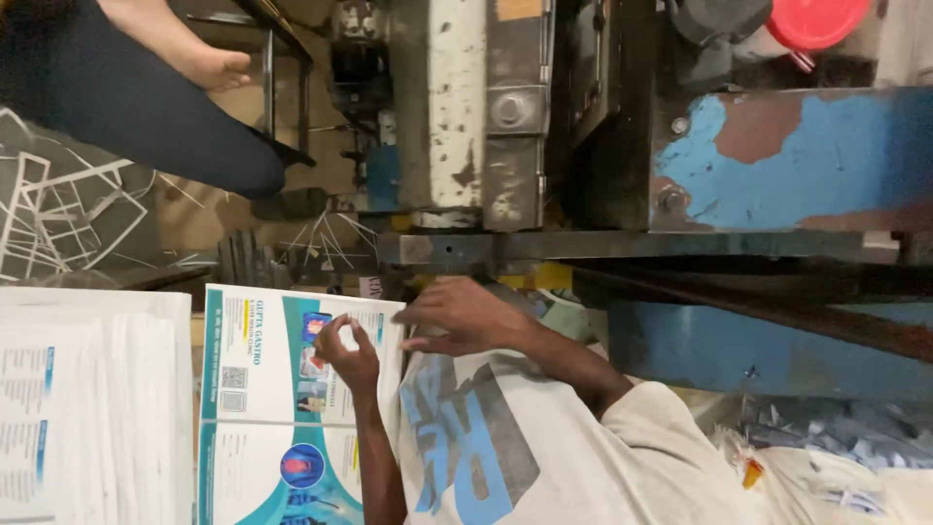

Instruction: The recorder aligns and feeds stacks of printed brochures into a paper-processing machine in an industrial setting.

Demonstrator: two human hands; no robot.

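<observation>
The printed sheet (282,389) is paper, smooth and a bit shiny, with teal and white colours. The stack of sheets (92,408) to its left is paper too, with thin soft edges. The big machine (777,165) far to the right is metal, with blue paint chipped off and rusty brown patches. Its white post (457,97) is worn and spotted. The shirt (544,457) is soft matt cloth. The red lid (816,19) looks like smooth plastic.

Single head view, rotated sideways; close above printed sheets (292,389)
</observation>
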